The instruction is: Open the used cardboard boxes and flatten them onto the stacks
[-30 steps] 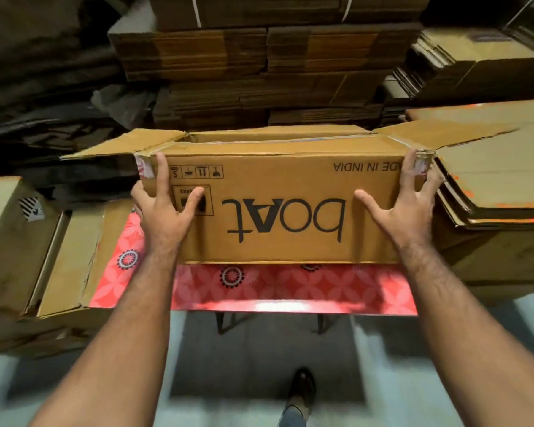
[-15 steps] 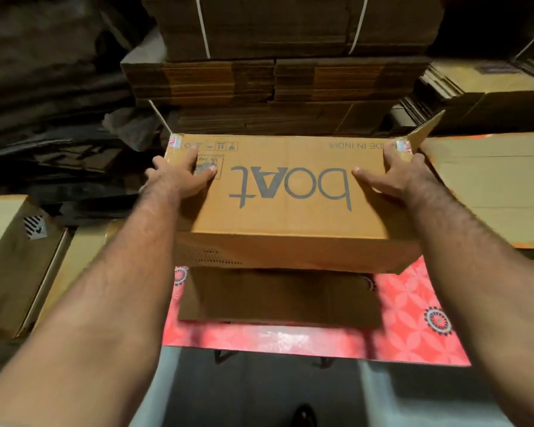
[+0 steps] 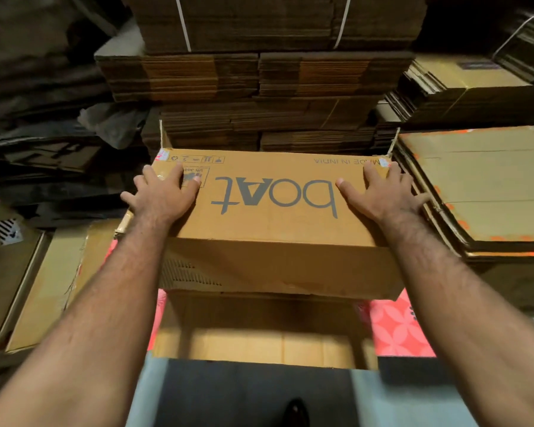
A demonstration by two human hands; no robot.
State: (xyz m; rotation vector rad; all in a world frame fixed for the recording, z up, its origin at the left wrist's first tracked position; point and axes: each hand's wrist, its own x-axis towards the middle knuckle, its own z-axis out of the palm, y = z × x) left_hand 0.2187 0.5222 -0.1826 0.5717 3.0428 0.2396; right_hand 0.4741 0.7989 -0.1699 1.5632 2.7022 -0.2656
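Over at your far left, a tan box (image 3: 3, 266) with a striped label sat beside more cardboard leaning against it. Next, your left hand (image 3: 164, 197) lay flat on the top panel of the boat box (image 3: 275, 223), its fingers (image 3: 174, 177) straight and spread wide, covering a small printed label near the far left corner; it pressed down and gripped nothing. That box rested on the surface (image 3: 398, 331), which wore a red patterned cover, with the logo facing you upside down and a lower flap (image 3: 259, 328) hanging toward you over the near edge. Its side flaps stood up at the far corners. Behind it rose strapped stacks of flattened cardboard (image 3: 259, 84). Your right hand (image 3: 383, 195) mirrored the left near the far right corner of the same panel, fingers (image 3: 370, 177) straight and splayed, flat on the card, holding nothing. Just beside that hand, at your right, lay a stack of flattened boxes (image 3: 481, 192) with orange marks along the edges, touching or nearly touching the boat box; you could not tell which.
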